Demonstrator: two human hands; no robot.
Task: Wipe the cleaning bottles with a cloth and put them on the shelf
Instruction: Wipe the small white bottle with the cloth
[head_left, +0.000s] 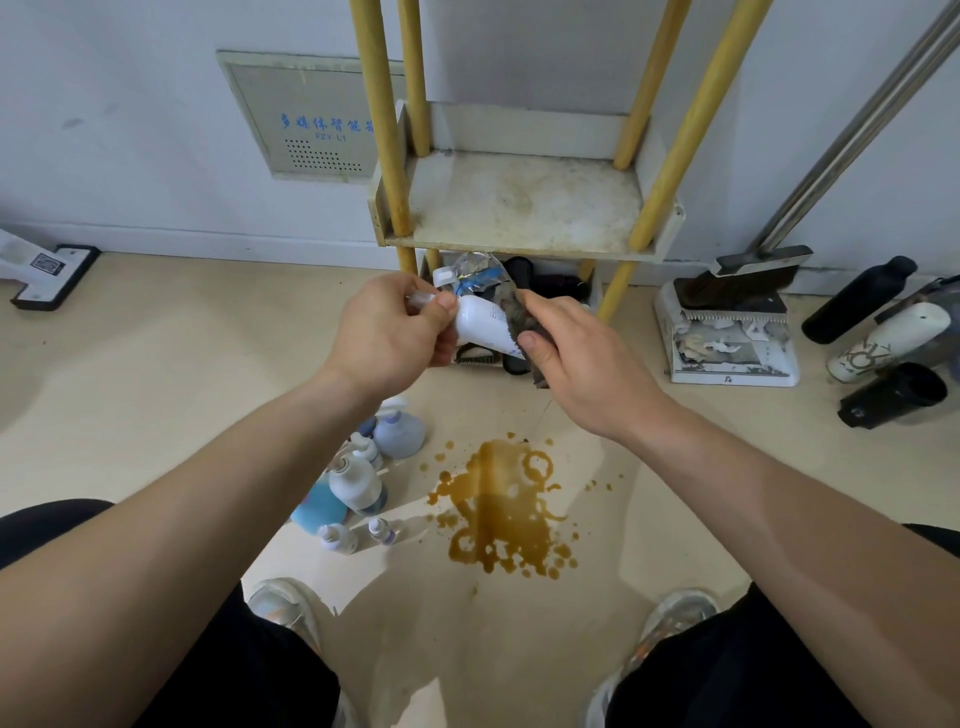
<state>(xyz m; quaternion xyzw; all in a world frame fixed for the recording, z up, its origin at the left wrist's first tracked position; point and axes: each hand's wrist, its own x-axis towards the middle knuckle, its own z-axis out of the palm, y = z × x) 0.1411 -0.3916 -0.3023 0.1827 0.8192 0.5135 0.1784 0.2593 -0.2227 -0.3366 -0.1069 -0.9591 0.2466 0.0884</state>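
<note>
My left hand (395, 332) grips the neck end of a small white bottle (480, 325), held tilted in front of the shelf. My right hand (571, 358) holds a dark grey cloth (522, 325) pressed against the bottle's lower end. The shelf (519, 208) is a stained white tray on yellow posts, straight ahead against the wall. Several more cleaning bottles (358, 478), white and blue, stand in a cluster on the floor below my left forearm.
A brown liquid spill (504, 509) spreads on the floor between my feet and the shelf. A dustpan with broom (727, 332) sits at the right, with black and white bottles (883, 332) lying beyond it. The lower shelf tray holds dark items and a crumpled pouch (475, 273).
</note>
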